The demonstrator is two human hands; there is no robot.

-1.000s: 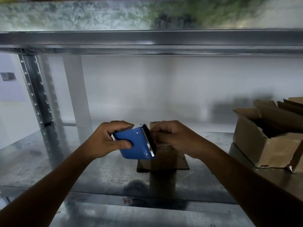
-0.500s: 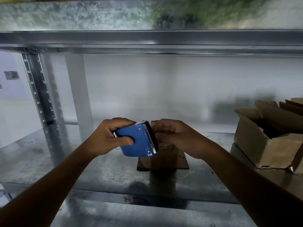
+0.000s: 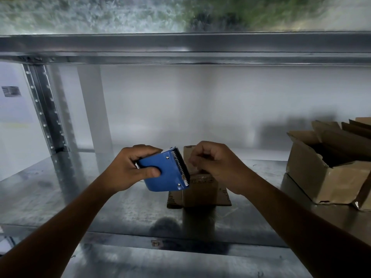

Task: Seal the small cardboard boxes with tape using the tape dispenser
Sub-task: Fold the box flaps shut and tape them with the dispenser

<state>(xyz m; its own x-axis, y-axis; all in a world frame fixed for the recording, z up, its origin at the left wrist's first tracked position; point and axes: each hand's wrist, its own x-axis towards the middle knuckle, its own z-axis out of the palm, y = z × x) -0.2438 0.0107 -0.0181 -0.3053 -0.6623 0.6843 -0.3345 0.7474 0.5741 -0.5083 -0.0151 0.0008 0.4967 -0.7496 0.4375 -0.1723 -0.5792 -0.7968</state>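
Galvanised steel shelf (image 3: 60,197), mottled and dully reflective, with sealing under way above a small box.

The left hand (image 3: 128,169) grips the smooth blue plastic tape dispenser (image 3: 162,175), fingers (image 3: 144,149) curled round it, its serrated metal blade (image 3: 181,167) facing the right hand (image 3: 216,165). That hand's fingers are bunched in a pinch beside the teeth; whether they hold clear tape I cannot tell. Just below, the small cardboard box (image 3: 200,189) stands upright on a flat cardboard scrap (image 3: 225,199). Likely risks: knuckles grazing the teeth, tape folding onto itself, the light box tipping.
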